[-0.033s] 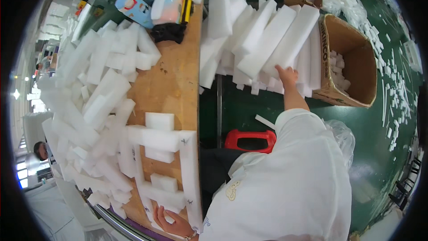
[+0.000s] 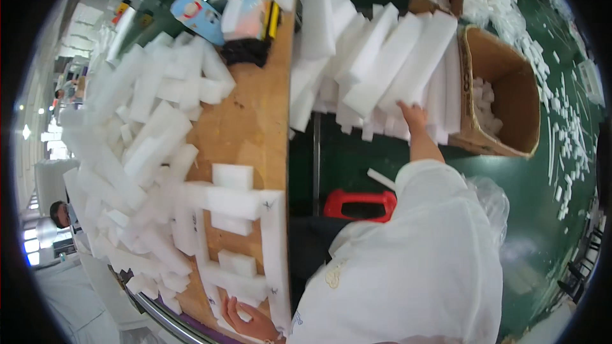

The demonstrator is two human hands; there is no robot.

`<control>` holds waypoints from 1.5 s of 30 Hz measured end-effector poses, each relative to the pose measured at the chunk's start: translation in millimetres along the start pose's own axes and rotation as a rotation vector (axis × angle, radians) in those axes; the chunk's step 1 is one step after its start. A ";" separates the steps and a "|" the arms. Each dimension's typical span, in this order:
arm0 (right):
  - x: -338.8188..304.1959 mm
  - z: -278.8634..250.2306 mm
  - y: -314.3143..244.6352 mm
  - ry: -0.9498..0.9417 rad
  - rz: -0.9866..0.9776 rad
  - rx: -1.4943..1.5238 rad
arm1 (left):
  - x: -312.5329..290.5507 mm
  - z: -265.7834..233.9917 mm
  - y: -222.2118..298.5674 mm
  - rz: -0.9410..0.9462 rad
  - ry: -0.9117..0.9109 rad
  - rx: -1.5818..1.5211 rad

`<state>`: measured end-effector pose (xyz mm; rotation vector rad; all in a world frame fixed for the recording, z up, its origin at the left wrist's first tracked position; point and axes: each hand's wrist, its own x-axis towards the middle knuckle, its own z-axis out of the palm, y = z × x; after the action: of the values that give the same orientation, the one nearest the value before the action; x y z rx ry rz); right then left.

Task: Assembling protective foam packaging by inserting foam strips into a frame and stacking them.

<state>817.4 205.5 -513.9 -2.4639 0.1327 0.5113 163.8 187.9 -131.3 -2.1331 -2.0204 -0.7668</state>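
On the wooden table, a frame of white foam strips [image 2: 275,248] lies flat, with small foam blocks [image 2: 233,177] set against its crossbars. My left hand [image 2: 250,325] rests at the frame's near end, thumb and fingers apart around a gap and gripping nothing I can see. To the right, my right arm stretches out to a row of long white foam bars [image 2: 414,57] beside the table. My right hand [image 2: 414,116] is at the near end of one bar, its fingers apart and slightly blurred. Whether it presses on the bar is hard to see.
A heap of foam blocks [image 2: 153,140] covers the table's left side. At its far end lie a blue patterned item [image 2: 197,18] and a black cloth-like bundle [image 2: 245,52]. A cardboard box [image 2: 468,89] with foam pieces stands right of the bars. A red stool [image 2: 360,196] is below.
The whole view has shifted slightly right and down. My right hand sits a little lower against the foam bar's end; my left hand stays on the frame.
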 end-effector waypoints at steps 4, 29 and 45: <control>-36.5 33.6 11.5 -0.449 -0.278 -0.494 | -2.9 -7.5 -32.8 0.064 0.101 -0.102; -377.8 -156.5 -303.6 -0.056 -1.837 0.737 | -12.6 -36.0 -56.6 -0.151 0.380 -0.363; -564.5 -104.5 -278.2 -0.655 -2.669 0.226 | -119.6 -82.6 -122.7 -0.751 0.769 -1.232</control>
<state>391.1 354.7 -63.4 -0.4072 -2.4363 -0.1064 23.9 59.5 -142.5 -0.7249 -1.9372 -2.8935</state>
